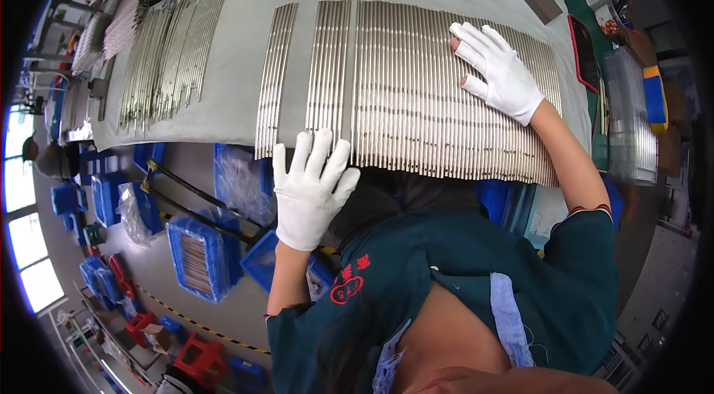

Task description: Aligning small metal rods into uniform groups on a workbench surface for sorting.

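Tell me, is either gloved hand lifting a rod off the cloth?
No: the left hand and the right hand both lie flat and open on the rods, gripping none.

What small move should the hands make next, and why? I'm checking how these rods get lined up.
Probably slide the narrow group of rods right, against the wide row of rods. A gap shows between them, and the left hand already rests flat at the narrow group's near ends, while the right hand lies flat on the wide row on the grey cloth.
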A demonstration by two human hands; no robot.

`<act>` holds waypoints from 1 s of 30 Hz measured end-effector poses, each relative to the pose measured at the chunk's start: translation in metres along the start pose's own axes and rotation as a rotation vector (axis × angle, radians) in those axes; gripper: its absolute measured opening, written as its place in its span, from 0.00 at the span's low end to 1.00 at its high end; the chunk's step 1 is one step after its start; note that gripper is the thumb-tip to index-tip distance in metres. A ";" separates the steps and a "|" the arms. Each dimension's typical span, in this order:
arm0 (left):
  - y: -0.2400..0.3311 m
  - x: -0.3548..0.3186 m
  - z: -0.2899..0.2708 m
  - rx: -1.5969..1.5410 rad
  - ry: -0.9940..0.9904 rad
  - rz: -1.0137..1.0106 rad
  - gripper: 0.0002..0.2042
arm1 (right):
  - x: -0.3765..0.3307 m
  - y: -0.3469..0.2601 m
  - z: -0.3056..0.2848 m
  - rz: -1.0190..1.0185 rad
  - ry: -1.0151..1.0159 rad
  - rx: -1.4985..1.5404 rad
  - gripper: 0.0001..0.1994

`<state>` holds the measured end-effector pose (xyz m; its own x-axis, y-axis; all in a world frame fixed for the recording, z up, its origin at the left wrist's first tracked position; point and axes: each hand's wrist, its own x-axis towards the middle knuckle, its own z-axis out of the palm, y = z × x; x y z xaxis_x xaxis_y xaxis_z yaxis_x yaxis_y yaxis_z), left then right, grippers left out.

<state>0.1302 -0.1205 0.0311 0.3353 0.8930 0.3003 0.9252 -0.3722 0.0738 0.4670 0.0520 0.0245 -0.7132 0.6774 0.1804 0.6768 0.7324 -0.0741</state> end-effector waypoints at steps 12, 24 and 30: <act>0.015 0.005 -0.003 -0.030 -0.094 0.064 0.28 | -0.071 0.092 -0.015 0.286 0.626 0.163 0.23; 0.022 0.011 -0.002 -0.074 -0.108 0.072 0.27 | -0.101 0.113 -0.005 0.387 0.820 0.146 0.20; 0.009 -0.005 -0.001 0.017 -0.110 -0.019 0.30 | -0.105 0.120 -0.001 0.469 0.872 0.110 0.18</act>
<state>0.1366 -0.1288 0.0314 0.3339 0.9226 0.1929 0.9343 -0.3511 0.0618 0.6234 0.0685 -0.0026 0.0351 0.6446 0.7638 0.8038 0.4359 -0.4048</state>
